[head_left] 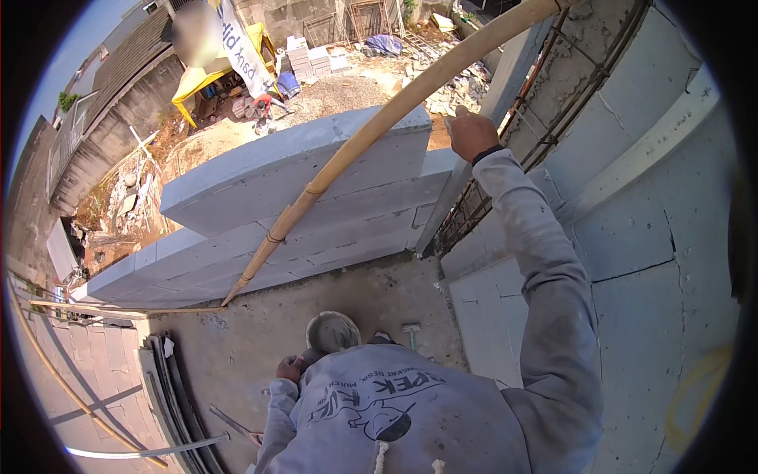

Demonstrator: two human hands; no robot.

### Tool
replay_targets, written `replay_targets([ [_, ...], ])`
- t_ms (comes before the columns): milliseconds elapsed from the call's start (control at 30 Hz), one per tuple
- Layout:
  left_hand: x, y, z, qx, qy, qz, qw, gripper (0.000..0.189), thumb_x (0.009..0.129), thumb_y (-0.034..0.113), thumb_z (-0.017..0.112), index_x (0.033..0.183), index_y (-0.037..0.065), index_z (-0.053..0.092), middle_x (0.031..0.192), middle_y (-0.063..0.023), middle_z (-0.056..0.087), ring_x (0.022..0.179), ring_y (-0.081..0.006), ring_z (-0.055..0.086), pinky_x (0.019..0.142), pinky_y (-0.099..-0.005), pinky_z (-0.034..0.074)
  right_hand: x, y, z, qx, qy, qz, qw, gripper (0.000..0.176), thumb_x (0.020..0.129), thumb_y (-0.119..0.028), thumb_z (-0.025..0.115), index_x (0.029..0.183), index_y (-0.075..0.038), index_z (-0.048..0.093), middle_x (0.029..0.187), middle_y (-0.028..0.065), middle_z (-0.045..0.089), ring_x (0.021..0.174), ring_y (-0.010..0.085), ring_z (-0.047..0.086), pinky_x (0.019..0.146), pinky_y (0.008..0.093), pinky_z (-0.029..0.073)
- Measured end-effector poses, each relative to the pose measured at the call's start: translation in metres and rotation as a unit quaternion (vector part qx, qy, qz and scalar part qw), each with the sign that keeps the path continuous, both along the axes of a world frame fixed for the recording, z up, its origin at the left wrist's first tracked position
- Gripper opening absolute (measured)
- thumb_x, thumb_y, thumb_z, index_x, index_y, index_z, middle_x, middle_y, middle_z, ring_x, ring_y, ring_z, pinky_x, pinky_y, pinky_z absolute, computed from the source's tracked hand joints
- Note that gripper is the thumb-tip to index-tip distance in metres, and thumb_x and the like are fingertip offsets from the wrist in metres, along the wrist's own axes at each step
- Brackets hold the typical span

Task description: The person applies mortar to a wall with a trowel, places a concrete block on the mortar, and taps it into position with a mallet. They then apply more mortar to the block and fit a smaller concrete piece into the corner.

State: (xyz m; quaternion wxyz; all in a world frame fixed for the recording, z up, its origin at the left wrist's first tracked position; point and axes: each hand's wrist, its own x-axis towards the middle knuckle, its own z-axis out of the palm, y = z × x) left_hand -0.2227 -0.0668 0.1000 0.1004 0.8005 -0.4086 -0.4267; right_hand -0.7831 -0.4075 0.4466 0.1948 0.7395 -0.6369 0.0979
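My right hand point(472, 134) is raised at the end of an outstretched arm, beside a grey upright post point(482, 107) and close to the right end of the top light-grey block point(308, 162). Its fingers look bent inward; whatever they hold, if anything, is too small to make out. Low and close to my body, my left hand point(290, 368) has its fingers curled, and their contents are hidden. Just right of it stands a round bucket point(332, 332) with grey material inside. A small tool with a pale head point(410, 328) lies on the floor.
A bamboo pole point(347, 158) slants across the block wall point(339, 221). Exposed steel bars point(545, 134) run up beside the post. A tall block wall point(632, 276) rises at right. Long dark strips point(170, 387) lie at left. Beyond the wall, a person point(264, 103) is near rubble.
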Motion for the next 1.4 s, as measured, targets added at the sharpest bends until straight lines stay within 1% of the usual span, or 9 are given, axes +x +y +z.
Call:
replay_targets([
  [200, -0.004, 0.003, 0.009, 0.002, 0.013, 0.015, 1.000, 0.052, 0.076, 0.042, 0.064, 0.103, -0.002, 0.061, 0.101, -0.0194, 0.063, 0.098, -0.0287, 0.059, 0.086, -0.0336, 0.044, -0.002, 0.033, 0.070, -0.116, -0.129, 0.025, 0.985, 0.018, 0.081, -0.026, 0.057, 0.090, -0.011, 0.062, 0.091, 0.0094, 0.059, 0.079, 0.0289, 0.061, 0.068, 0.0388, 0.050],
  [400, -0.005, -0.007, 0.005, 0.000, 0.011, -0.007, 1.000, 0.052, 0.076, 0.041, 0.064, 0.103, -0.003, 0.061, 0.102, -0.0199, 0.062, 0.098, -0.0288, 0.059, 0.086, -0.0336, 0.044, -0.001, 0.026, 0.045, 0.016, -0.049, -0.077, 0.996, 0.031, 0.079, -0.028, 0.060, 0.104, -0.011, 0.057, 0.098, 0.0114, 0.058, 0.086, 0.0289, 0.060, 0.073, 0.0402, 0.049],
  [600, -0.008, -0.010, 0.007, -0.003, 0.006, -0.013, 1.000, 0.053, 0.076, 0.040, 0.064, 0.104, -0.004, 0.061, 0.103, -0.0203, 0.062, 0.098, -0.0291, 0.059, 0.086, -0.0341, 0.044, -0.007, 0.020, 0.022, 0.025, -0.077, -0.025, 0.996, 0.022, 0.081, -0.029, 0.056, 0.077, -0.008, 0.062, 0.078, 0.0118, 0.061, 0.077, 0.0310, 0.060, 0.067, 0.0430, 0.047],
  [667, -0.012, -0.007, 0.014, 0.000, -0.001, -0.009, 1.000, 0.053, 0.076, 0.041, 0.064, 0.105, -0.004, 0.061, 0.102, -0.0203, 0.062, 0.098, -0.0291, 0.059, 0.086, -0.0342, 0.044, -0.015, 0.034, 0.035, -0.159, -0.264, -0.051, 0.950, 0.026, 0.081, -0.033, 0.057, 0.081, -0.008, 0.063, 0.078, 0.0127, 0.063, 0.076, 0.0343, 0.059, 0.066, 0.0435, 0.046],
  [733, -0.012, -0.002, 0.015, 0.002, -0.018, -0.011, 1.000, 0.054, 0.076, 0.042, 0.064, 0.105, -0.004, 0.061, 0.101, -0.0201, 0.063, 0.097, -0.0293, 0.060, 0.085, -0.0346, 0.045, -0.035, 0.042, 0.036, -0.166, -0.346, -0.096, 0.918, 0.030, 0.080, -0.035, 0.058, 0.084, -0.007, 0.064, 0.076, 0.0127, 0.064, 0.074, 0.0333, 0.060, 0.066, 0.0419, 0.045],
  [800, -0.002, 0.004, -0.010, -0.005, -0.001, -0.005, 1.000, 0.054, 0.076, 0.042, 0.064, 0.104, -0.004, 0.061, 0.101, -0.0201, 0.063, 0.097, -0.0296, 0.060, 0.085, -0.0350, 0.045, -0.059, 0.036, 0.004, -0.290, -0.523, -0.138, 0.789, 0.033, 0.078, -0.035, 0.060, 0.088, -0.003, 0.064, 0.079, 0.0134, 0.064, 0.077, 0.0290, 0.062, 0.070, 0.0383, 0.047],
  [1033, 0.004, -0.002, -0.019, -0.001, 0.014, -0.004, 1.000, 0.052, 0.077, 0.041, 0.063, 0.105, -0.003, 0.061, 0.101, -0.0198, 0.063, 0.097, -0.0295, 0.060, 0.085, -0.0351, 0.045, -0.050, 0.028, -0.038, -0.108, -0.363, -0.152, 0.913, 0.050, 0.070, -0.035, 0.068, 0.104, 0.001, 0.060, 0.092, 0.0155, 0.065, 0.088, 0.0279, 0.061, 0.079, 0.0348, 0.046],
  [1333, -0.004, 0.004, -0.001, -0.016, 0.003, 0.015, 1.000, 0.051, 0.074, 0.043, 0.064, 0.101, -0.001, 0.062, 0.098, -0.0181, 0.064, 0.095, -0.0277, 0.060, 0.084, -0.0342, 0.045, -0.035, 0.022, -0.037, -0.098, -0.537, -0.136, 0.827, 0.044, 0.067, -0.032, 0.069, 0.097, -0.001, 0.063, 0.085, 0.0147, 0.066, 0.081, 0.0275, 0.063, 0.075, 0.0348, 0.047],
  [1400, 0.000, 0.008, -0.004, -0.022, -0.002, 0.018, 1.000, 0.051, 0.074, 0.043, 0.065, 0.100, -0.001, 0.063, 0.098, -0.0179, 0.064, 0.095, -0.0276, 0.060, 0.083, -0.0342, 0.045, -0.018, 0.027, -0.026, -0.131, -0.492, -0.237, 0.827, 0.042, 0.067, -0.031, 0.069, 0.096, -0.001, 0.063, 0.086, 0.0154, 0.066, 0.082, 0.0302, 0.063, 0.076, 0.0362, 0.047],
])
